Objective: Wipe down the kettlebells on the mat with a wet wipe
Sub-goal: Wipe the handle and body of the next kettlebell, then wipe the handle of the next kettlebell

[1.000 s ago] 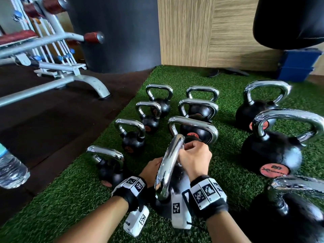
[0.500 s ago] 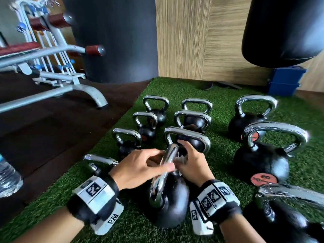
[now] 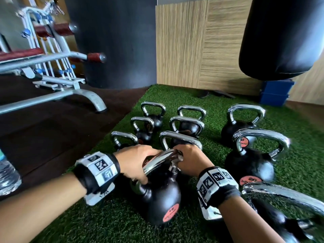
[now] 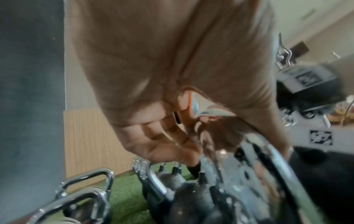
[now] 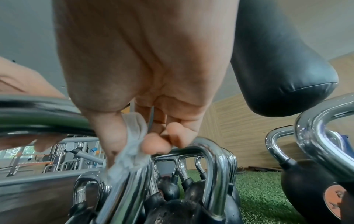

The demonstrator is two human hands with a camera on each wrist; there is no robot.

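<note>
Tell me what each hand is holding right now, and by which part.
Left hand grips the tilted kettlebell by its chrome handle. Right hand pinches the wet wipe between thumb and fingers.

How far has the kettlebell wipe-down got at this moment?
In hand: the left hand grips the chrome handle of the tilted near kettlebell, while the right hand pinches the wet wipe against that handle. Done: nothing visibly; no frame shows which bells are already clean. Left: apparently this bell's black body and the other kettlebells on the green mat.
</note>
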